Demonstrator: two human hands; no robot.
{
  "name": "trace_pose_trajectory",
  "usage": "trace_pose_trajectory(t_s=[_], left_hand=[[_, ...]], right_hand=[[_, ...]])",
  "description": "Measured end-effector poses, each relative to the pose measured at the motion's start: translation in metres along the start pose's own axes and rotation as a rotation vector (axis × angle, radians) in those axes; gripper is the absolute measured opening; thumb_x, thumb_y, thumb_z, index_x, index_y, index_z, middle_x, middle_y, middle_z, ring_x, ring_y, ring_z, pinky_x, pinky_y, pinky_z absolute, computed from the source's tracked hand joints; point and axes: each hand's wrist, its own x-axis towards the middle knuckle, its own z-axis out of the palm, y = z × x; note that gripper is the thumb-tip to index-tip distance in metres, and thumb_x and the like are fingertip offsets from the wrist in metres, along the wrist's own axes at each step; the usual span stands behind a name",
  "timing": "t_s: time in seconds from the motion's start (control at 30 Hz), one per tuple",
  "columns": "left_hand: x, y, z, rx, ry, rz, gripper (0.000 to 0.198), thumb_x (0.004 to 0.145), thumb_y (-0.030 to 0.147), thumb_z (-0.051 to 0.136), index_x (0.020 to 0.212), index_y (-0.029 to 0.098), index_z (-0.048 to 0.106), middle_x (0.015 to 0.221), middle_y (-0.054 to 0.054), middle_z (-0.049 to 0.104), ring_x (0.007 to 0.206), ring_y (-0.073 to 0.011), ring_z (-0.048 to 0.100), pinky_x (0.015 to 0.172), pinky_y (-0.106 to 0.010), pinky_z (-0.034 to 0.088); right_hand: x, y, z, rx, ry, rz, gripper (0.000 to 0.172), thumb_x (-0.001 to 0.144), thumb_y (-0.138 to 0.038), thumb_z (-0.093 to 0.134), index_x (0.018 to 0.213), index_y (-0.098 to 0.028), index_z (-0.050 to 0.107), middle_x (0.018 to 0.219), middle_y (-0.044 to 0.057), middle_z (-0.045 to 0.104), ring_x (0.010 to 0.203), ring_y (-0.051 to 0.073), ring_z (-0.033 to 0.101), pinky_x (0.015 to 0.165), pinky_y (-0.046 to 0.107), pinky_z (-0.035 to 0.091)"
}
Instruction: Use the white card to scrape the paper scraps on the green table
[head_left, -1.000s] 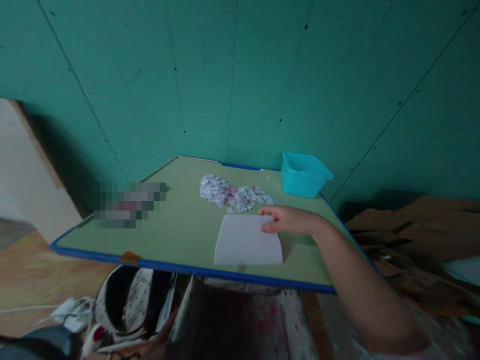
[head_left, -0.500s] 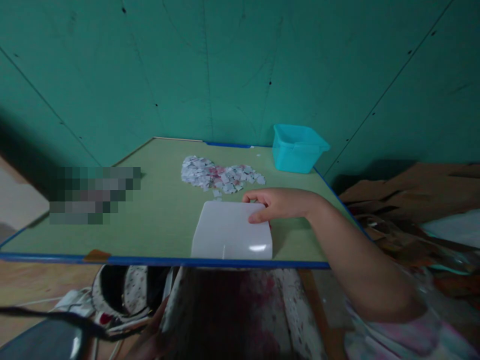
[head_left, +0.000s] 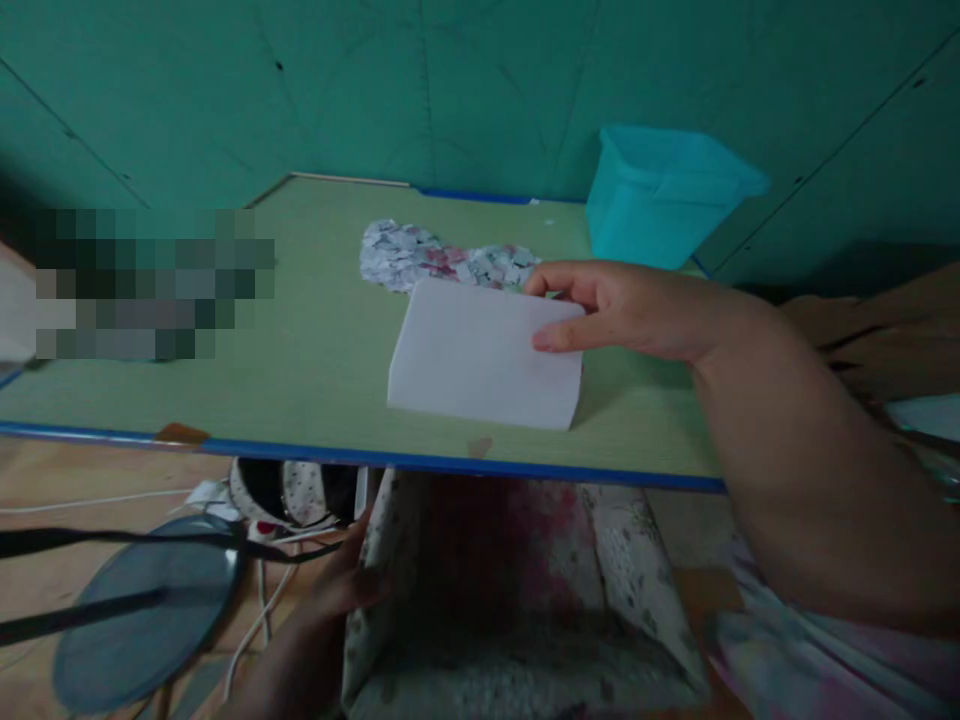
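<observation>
My right hand grips the right side of a white plastic piece, thumb on its face and fingers behind. The piece stands tilted on the green table, back from the blue front edge. Just behind it lies a pile of small paper scraps, white with some pink. Below the table edge, my left hand is closed on the left rim of a box with a speckled pale covering; the box's inside is dark with reddish patches.
A turquoise bin stands at the table's back right by the green wall. Flattened cardboard lies at the right. Below left are a round grey stool, white cables and a black-and-white container.
The white piece, in my right hand, has moved back from the front edge towards the scraps. My view has tilted down, and the box with my left hand on it shows more.
</observation>
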Motion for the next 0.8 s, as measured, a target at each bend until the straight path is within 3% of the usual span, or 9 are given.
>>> trace_pose_trajectory(t_s=[0.1, 0.2, 0.33, 0.47, 0.6, 0.73, 0.8], left_hand=[[-0.016, 0.009, 0.016, -0.152, -0.042, -0.075, 0.066, 0.046, 0.001, 0.062, 0.109, 0.021, 0.054, 0.046, 0.007, 0.065, 0.043, -0.0121, 0.058, 0.043, -0.017, 0.045], [-0.025, 0.014, 0.023, -0.297, -0.060, -0.123, 0.070, 0.047, -0.001, 0.062, 0.112, 0.025, 0.052, 0.050, 0.007, 0.068, 0.043, -0.0098, 0.059, 0.043, -0.014, 0.044], [-0.017, 0.010, 0.016, -0.411, -0.113, -0.216, 0.076, 0.044, -0.004, 0.067, 0.111, 0.029, 0.052, 0.055, 0.008, 0.070, 0.048, -0.0082, 0.061, 0.049, -0.010, 0.045], [-0.006, 0.006, 0.008, -0.432, -0.112, -0.386, 0.094, 0.031, -0.012, 0.071, 0.112, 0.031, 0.051, 0.044, 0.012, 0.066, 0.044, -0.0059, 0.060, 0.045, -0.006, 0.043], [-0.013, 0.009, 0.012, -0.417, -0.026, -0.190, 0.092, 0.039, -0.010, 0.068, 0.118, 0.029, 0.044, 0.051, 0.013, 0.069, 0.049, -0.0044, 0.061, 0.051, -0.004, 0.042], [-0.023, 0.011, 0.016, -0.057, 0.022, -0.066, 0.086, 0.046, 0.001, 0.064, 0.125, 0.023, 0.036, 0.052, 0.008, 0.069, 0.061, -0.0167, 0.063, 0.049, -0.017, 0.047], [-0.025, 0.011, 0.018, -0.019, 0.002, -0.070, 0.078, 0.047, 0.007, 0.061, 0.122, 0.020, 0.041, 0.050, 0.005, 0.067, 0.059, -0.0195, 0.063, 0.048, -0.021, 0.046]], right_hand=[[0.002, 0.003, -0.002, -0.086, 0.022, 0.015, 0.021, 0.070, -0.029, 0.055, 0.088, -0.020, 0.048, 0.081, -0.005, 0.053, 0.074, 0.009, 0.051, 0.059, 0.019, 0.039], [0.002, 0.004, -0.003, -0.147, -0.003, 0.025, 0.021, 0.070, -0.030, 0.056, 0.087, -0.020, 0.049, 0.080, -0.005, 0.052, 0.074, 0.009, 0.051, 0.059, 0.019, 0.039], [0.002, 0.002, -0.002, -0.178, -0.023, 0.025, 0.021, 0.070, -0.032, 0.056, 0.085, -0.020, 0.048, 0.079, -0.005, 0.052, 0.071, 0.009, 0.050, 0.057, 0.018, 0.039], [0.001, 0.000, -0.001, -0.169, -0.054, 0.043, 0.020, 0.071, -0.032, 0.056, 0.084, -0.019, 0.048, 0.079, -0.004, 0.053, 0.069, 0.009, 0.049, 0.055, 0.019, 0.038], [0.002, 0.001, -0.001, -0.128, -0.056, 0.056, 0.018, 0.070, -0.032, 0.057, 0.081, -0.019, 0.049, 0.076, -0.003, 0.052, 0.068, 0.009, 0.049, 0.053, 0.019, 0.037], [0.002, 0.000, 0.001, -0.098, -0.040, 0.068, 0.017, 0.069, -0.030, 0.057, 0.080, -0.019, 0.050, 0.075, -0.003, 0.052, 0.071, 0.011, 0.050, 0.056, 0.020, 0.037], [0.002, -0.001, 0.002, -0.078, -0.043, 0.073, 0.018, 0.068, -0.029, 0.058, 0.080, -0.019, 0.050, 0.076, -0.003, 0.052, 0.072, 0.011, 0.050, 0.056, 0.020, 0.037]])
